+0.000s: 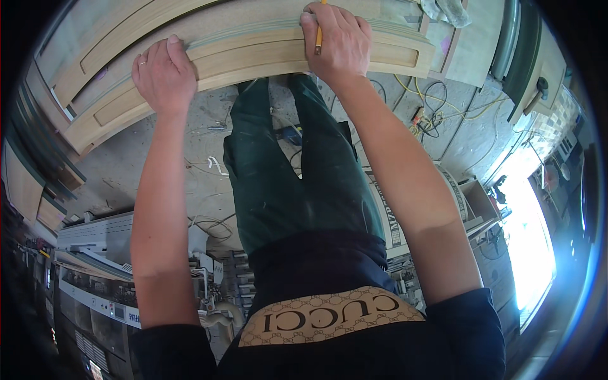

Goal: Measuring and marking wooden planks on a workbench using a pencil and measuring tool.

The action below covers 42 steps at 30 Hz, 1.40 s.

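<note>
A long light-wood frame piece (253,56) with recessed panels lies across the top of the view, its near edge towards me. My left hand (164,77) is closed over its left part, fingers curled around the far side and a ring on one finger. Farther right, my right hand (340,45) grips the same piece from above. A yellow pencil (318,39) sticks out between the right thumb and fingers. The fingertips of both hands are partly hidden behind the wood.
Another paneled wood piece (136,37) lies beyond. Yellow and dark cables (434,117) tangle on the concrete floor (202,114) at right, with a blue tool (291,134) between my legs. Machinery (95,294) stands at lower left; dark green boards (525,63) stand at upper right.
</note>
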{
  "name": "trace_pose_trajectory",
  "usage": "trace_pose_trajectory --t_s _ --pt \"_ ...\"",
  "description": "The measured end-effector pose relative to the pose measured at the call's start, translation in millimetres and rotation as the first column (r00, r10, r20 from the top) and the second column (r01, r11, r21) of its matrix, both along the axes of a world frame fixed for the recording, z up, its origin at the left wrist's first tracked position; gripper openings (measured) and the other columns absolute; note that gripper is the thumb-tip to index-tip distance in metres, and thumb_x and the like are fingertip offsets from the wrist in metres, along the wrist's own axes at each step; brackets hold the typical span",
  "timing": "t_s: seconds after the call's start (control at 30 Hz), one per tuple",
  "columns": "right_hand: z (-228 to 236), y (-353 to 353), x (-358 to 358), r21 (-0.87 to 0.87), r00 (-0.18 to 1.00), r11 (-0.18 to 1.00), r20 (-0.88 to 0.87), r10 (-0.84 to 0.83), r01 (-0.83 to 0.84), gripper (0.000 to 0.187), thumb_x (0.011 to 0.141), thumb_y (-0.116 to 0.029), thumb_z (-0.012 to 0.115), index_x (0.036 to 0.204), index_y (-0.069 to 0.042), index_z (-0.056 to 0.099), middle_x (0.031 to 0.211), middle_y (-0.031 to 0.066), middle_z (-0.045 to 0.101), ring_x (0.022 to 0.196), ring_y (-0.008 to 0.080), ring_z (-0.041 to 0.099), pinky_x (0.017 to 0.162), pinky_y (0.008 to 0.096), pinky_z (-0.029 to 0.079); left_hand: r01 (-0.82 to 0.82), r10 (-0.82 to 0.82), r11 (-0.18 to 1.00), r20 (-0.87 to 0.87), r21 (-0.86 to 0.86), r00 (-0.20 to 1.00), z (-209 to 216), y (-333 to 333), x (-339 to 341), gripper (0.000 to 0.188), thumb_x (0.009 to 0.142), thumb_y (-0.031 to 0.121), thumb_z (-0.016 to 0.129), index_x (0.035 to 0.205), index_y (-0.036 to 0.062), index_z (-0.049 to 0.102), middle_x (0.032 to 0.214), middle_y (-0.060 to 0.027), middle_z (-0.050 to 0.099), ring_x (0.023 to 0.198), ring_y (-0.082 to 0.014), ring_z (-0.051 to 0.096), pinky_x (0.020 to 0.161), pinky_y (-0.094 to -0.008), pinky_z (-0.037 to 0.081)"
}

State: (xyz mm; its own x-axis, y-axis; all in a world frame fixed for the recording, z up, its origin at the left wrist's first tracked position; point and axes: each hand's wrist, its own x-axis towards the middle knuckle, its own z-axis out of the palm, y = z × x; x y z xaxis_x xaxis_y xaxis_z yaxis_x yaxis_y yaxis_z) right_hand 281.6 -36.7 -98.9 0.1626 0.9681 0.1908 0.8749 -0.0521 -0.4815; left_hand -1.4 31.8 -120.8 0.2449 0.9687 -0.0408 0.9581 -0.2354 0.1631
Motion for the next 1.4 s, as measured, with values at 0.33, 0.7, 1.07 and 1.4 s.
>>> trace_pose_trajectory --t_s 0.33,0.7,1.07,1.4 --pt "4.5 0.0 2.4 -0.064 0.998 0.998 -0.058 0.002 -0.006 0.013 0.103 -0.023 0.059 0.103 -0.011 0.064 0.097 0.0095 0.071 0.099 0.0307 0.068 0.087 0.0472 0.048 0.049 -0.075 0.976 0.117 0.211 0.990 -7.0 -16.1 42.4 0.035 0.107 0.035 0.046 0.116 0.0168 0.075 0.125 -0.0024 0.072 0.125 -0.0257 0.063 0.124 -0.0557 0.025" --pt "-1.4 -1.3 7.0 -0.023 0.998 0.999 -0.065 0.025 -0.026 0.014 0.102 -0.023 0.060 0.105 -0.010 0.064 0.098 0.0095 0.071 0.100 0.0315 0.068 0.086 0.0480 0.048 0.012 -0.050 0.990 0.267 0.144 0.962 16.1 -38.2 158.4 0.029 0.107 0.022 0.050 0.120 0.0037 0.068 0.132 -0.0163 0.067 0.136 -0.0379 0.056 0.120 -0.0600 0.032" --pt "36.2 -7.5 34.8 0.130 0.934 0.987 -0.355 -0.044 0.096 0.025 0.105 -0.017 0.058 0.123 -0.001 0.066 0.104 0.0195 0.070 0.101 0.0371 0.067 0.091 0.0481 0.050 -0.057 0.029 0.989 0.199 0.134 0.980 -20.0 -40.6 154.1 0.031 0.110 0.034 0.043 0.115 0.0195 0.069 0.121 0.0025 0.072 0.129 -0.0262 0.060 0.123 -0.0558 0.027" --pt "37.8 -27.1 56.4 -0.546 0.793 0.798 -0.590 -0.151 -0.254 0.032 0.107 -0.031 0.066 0.102 -0.003 0.080 0.079 0.0028 0.073 0.071 0.0087 0.060 0.066 0.0277 0.050 0.000 -0.015 0.993 0.127 0.116 0.992 -17.7 -41.2 154.5 0.029 0.109 0.033 0.043 0.109 0.0195 0.069 0.115 0.0007 0.071 0.123 -0.0266 0.062 0.121 -0.0528 0.029"
